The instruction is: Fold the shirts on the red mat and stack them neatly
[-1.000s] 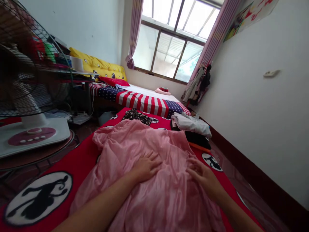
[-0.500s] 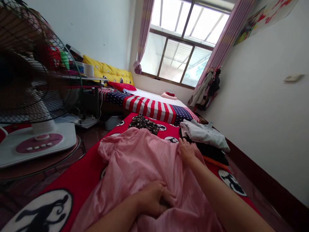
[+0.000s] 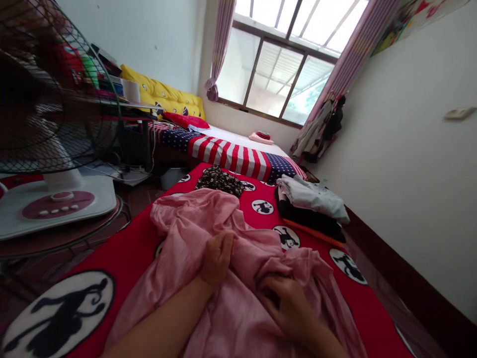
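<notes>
A large pink garment (image 3: 186,238) with a silky look lies spread and rumpled over the red blanket (image 3: 134,248), which bears black monkey figures in white circles. Near its middle, my left hand (image 3: 218,256) is closed with a fold of the cloth pinched at the fingertips. My right hand (image 3: 285,298) is to the right and nearer to me, its fingers curled on bunched pink fabric. The garment's lower part runs out of view beneath my forearms. Its exact kind cannot be made out.
A stack of folded clothes (image 3: 313,209) stands at the right edge, and a black floral garment (image 3: 219,181) lies beyond the pink one. A fan (image 3: 55,199) stands on a round stool at left. Behind is a bed with a flag-patterned cover (image 3: 231,154).
My left hand has moved forward and now pinches a fold. My right hand has drawn back toward me, pulling the garment's right side in and uncovering more red blanket.
</notes>
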`<state>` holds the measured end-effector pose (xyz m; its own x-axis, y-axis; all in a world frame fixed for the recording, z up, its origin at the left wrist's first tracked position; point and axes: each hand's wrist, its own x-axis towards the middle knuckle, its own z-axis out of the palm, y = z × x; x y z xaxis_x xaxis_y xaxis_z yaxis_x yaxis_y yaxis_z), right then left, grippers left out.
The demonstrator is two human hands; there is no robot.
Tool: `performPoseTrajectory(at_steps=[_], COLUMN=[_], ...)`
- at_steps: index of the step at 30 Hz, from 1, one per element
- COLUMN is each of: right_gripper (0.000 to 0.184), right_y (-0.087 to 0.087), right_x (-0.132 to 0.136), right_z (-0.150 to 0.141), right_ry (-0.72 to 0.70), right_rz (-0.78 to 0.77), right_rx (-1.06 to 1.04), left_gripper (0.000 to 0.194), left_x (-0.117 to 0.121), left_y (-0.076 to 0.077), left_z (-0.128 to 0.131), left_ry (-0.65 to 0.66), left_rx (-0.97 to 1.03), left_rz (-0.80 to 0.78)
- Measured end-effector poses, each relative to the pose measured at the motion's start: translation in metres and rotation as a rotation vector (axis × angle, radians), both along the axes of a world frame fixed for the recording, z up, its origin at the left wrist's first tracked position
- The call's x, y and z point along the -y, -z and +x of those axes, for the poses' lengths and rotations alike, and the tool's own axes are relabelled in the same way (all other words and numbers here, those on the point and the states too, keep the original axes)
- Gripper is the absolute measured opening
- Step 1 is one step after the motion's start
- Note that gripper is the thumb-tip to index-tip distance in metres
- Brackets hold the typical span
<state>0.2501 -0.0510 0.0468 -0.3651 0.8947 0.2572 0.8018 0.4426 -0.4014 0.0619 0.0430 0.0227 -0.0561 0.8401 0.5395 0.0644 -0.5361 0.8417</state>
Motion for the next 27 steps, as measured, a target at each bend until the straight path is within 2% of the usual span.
performPoseTrajectory(at_steps=[2,4,5,7,9,11,14,15,17,19,21,22,24,25,27], right_gripper=[0.011,0.013,0.015,0.032,0.051,0.054,0.027,0.023,0.029,0.048,0.067,0.075,0.085,0.083,0.06], right_y=[-0.007,-0.018,-0.022,-0.026,-0.024,-0.02,-0.017,-0.018,-0.022,-0.026,-0.028,-0.028,-0.026,-0.026,-0.026], right_x=[0.004,-0.002,-0.007,-0.017,-0.023,-0.025,-0.021,-0.02,-0.022,-0.03,-0.041,-0.046,-0.053,-0.053,-0.051], right_z=[0.0,0.003,0.005,0.007,0.008,0.008,0.007,0.007,0.007,0.007,0.006,0.004,-0.001,-0.005,-0.014], right_ry=[0.068,0.169,0.24,0.398,0.518,0.524,0.395,0.372,0.402,0.485,0.55,0.567,0.549,0.519,0.45], right_rz=[-0.019,0.074,0.139,0.211,0.172,0.036,-0.198,-0.236,-0.191,-0.036,0.071,0.067,-0.037,-0.099,-0.157], right_rx=[-0.105,-0.212,-0.249,-0.263,-0.208,-0.139,-0.077,-0.078,-0.103,-0.121,-0.104,-0.088,-0.053,-0.03,0.036], left_gripper=[0.019,0.026,0.032,0.033,0.025,0.029,0.061,0.068,0.063,0.039,0.021,0.018,0.017,0.017,0.016], left_x=[-0.005,-0.011,-0.013,-0.016,-0.017,-0.016,-0.015,-0.015,-0.016,-0.017,-0.018,-0.019,-0.021,-0.022,-0.024], left_y=[-0.002,-0.001,0.0,0.005,0.008,0.007,0.002,0.0,-0.002,-0.001,0.0,0.001,0.003,0.004,0.005], left_z=[-0.003,-0.004,-0.004,-0.003,-0.003,-0.003,-0.004,-0.004,-0.005,-0.006,-0.007,-0.008,-0.01,-0.011,-0.012], left_ry=[-0.118,-0.184,-0.186,-0.155,-0.137,-0.174,-0.263,-0.284,-0.294,-0.283,-0.27,-0.276,-0.286,-0.281,-0.257], left_rx=[-0.045,-0.14,-0.208,-0.377,-0.532,-0.632,-0.717,-0.744,-0.797,-0.836,-0.849,-0.835,-0.73,-0.634,-0.395], left_rz=[0.098,0.145,0.131,0.045,-0.061,-0.172,-0.325,-0.36,-0.387,-0.39,-0.393,-0.396,-0.384,-0.361,-0.285])
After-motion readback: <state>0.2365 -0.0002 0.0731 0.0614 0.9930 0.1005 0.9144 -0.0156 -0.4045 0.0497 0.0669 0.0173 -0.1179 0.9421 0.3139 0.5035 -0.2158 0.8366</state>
